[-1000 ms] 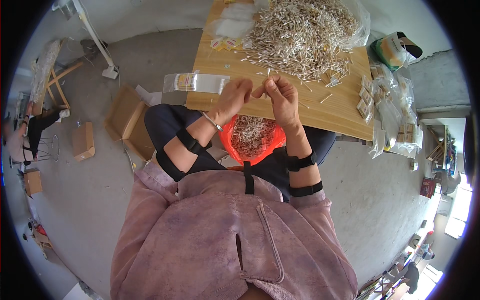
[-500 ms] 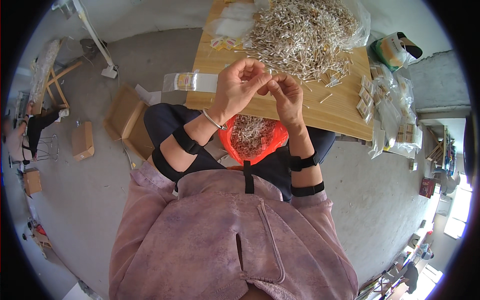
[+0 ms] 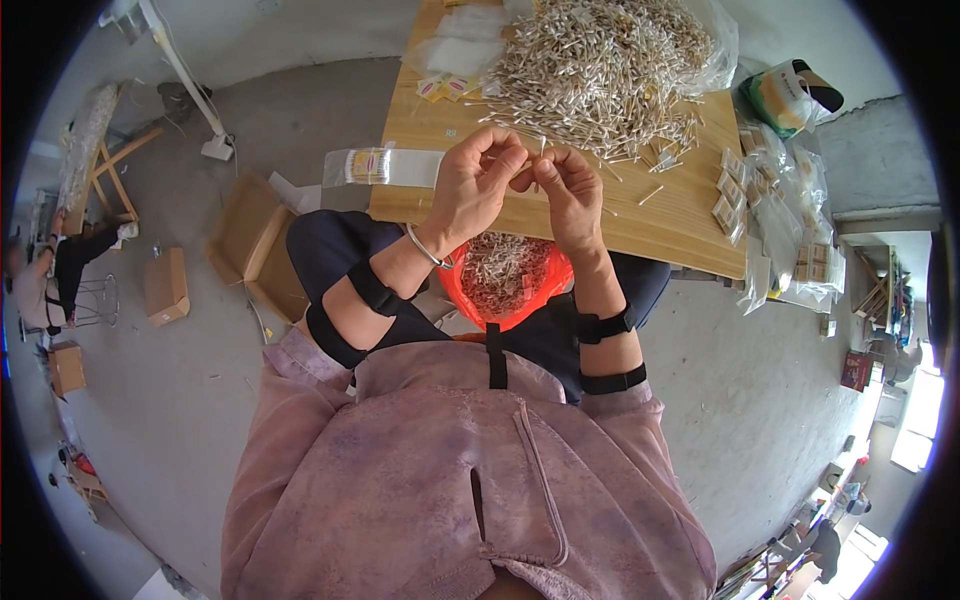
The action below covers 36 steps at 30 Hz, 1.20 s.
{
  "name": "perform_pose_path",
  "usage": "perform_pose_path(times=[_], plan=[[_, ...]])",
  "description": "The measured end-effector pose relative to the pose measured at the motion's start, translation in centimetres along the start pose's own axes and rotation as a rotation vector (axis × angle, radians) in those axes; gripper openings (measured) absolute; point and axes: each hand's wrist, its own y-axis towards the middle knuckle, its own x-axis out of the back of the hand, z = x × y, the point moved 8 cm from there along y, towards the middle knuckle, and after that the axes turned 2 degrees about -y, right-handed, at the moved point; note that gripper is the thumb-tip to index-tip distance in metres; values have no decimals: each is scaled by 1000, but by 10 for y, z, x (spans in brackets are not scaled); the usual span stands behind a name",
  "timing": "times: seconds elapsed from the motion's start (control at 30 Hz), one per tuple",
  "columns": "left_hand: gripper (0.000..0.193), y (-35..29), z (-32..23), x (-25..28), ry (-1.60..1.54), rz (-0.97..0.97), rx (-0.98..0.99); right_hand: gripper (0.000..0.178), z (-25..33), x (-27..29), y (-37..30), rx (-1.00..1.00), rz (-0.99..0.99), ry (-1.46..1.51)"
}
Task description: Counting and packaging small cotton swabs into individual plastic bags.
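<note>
My left hand (image 3: 474, 185) and my right hand (image 3: 574, 200) meet above the near edge of the wooden table (image 3: 640, 225). A cotton swab (image 3: 542, 146) pokes up white-tipped at the pinched fingers of my right hand. Closed too, with thumb against curled fingers, my left hand almost touches the right; what it holds is hidden. Just beyond them lies a big heap of loose cotton swabs (image 3: 605, 75). A clear pouch with a packed bundle of swabs (image 3: 367, 166) sticks out past the table's left edge, beside my left wrist.
Between my knees hangs a red plastic bag (image 3: 472, 300) with more swabs. Small packs (image 3: 730, 195) line the table's right edge. Clear bags (image 3: 460, 55) and yellow cards (image 3: 445, 88) lie at the far left. An open cardboard box (image 3: 255, 235) stands on the floor.
Both hands have come down slightly toward me, and the fingertips have drawn a little apart. The white swab tip now shows more plainly between them.
</note>
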Motion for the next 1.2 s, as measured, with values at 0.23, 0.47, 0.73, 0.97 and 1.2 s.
perform_pose_path(times=[0.23,0.47,0.73,0.97,1.2], plan=[[13,-8,10,11,203,-4,-42,8,2,4,-2,-10,-11,-20],[13,1,-12,-4,-88,-14,-71,6,-1,-5,-1,23,39,6],[15,-1,-11,-3,105,50,-101,7,-2,-7,-3,37,85,17],[15,-4,-6,-2,74,57,-84,13,-4,-14,-6,-44,118,15],[12,-7,4,-2,-44,71,-40,15,-11,-14,-7,-87,135,66]])
